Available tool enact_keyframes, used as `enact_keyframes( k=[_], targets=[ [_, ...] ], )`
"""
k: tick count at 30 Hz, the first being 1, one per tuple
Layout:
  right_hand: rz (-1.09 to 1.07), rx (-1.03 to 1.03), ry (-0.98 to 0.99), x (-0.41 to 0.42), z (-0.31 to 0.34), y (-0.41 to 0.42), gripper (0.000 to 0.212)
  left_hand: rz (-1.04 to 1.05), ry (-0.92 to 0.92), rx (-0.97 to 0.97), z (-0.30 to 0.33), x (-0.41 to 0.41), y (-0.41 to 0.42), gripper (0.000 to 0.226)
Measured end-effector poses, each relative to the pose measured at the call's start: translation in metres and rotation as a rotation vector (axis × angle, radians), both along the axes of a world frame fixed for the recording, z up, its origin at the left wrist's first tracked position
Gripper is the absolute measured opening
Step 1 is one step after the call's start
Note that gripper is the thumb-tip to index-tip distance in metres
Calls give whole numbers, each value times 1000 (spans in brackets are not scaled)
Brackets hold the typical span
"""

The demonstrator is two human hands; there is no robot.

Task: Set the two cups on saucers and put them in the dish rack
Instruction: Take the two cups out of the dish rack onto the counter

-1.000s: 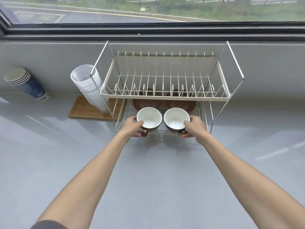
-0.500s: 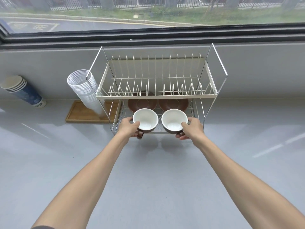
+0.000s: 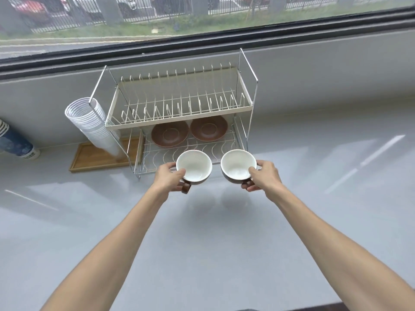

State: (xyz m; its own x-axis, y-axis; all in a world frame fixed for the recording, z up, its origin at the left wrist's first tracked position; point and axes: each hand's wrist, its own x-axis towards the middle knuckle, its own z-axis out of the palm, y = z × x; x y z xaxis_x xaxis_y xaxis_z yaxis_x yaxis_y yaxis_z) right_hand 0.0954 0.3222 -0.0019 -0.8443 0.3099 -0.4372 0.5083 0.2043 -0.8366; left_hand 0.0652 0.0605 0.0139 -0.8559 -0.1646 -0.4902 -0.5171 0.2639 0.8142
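My left hand (image 3: 168, 178) grips the left cup (image 3: 194, 166), brown outside and white inside, by its rim and handle. The right cup (image 3: 237, 165) of the same kind is held in my right hand (image 3: 262, 176). Both cups are upright and empty, in the air just in front of the dish rack's (image 3: 177, 113) lower shelf. On that shelf, further back, lie two brown saucers side by side: the left saucer (image 3: 169, 133) and the right saucer (image 3: 208, 128). Neither saucer has anything on it.
The rack's upper shelf holds only its wire dividers. A stack of clear plastic cups (image 3: 94, 124) leans at the rack's left side over a wooden tray (image 3: 98, 157). Blue paper cups (image 3: 15, 143) lie at the far left. The grey counter (image 3: 202, 243) spreads in front.
Both hands have drawn the cups back from the lower shelf's front edge toward me and a little apart. The saucers are now fully in sight behind them.
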Motion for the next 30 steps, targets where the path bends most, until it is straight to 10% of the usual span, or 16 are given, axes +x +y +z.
enact_keyframes(
  k=[30],
  targets=[
    [-552, -14, -49, 71, -37, 201, 28, -244, -134, 127, -40, 1, 263, 56]
  ],
)
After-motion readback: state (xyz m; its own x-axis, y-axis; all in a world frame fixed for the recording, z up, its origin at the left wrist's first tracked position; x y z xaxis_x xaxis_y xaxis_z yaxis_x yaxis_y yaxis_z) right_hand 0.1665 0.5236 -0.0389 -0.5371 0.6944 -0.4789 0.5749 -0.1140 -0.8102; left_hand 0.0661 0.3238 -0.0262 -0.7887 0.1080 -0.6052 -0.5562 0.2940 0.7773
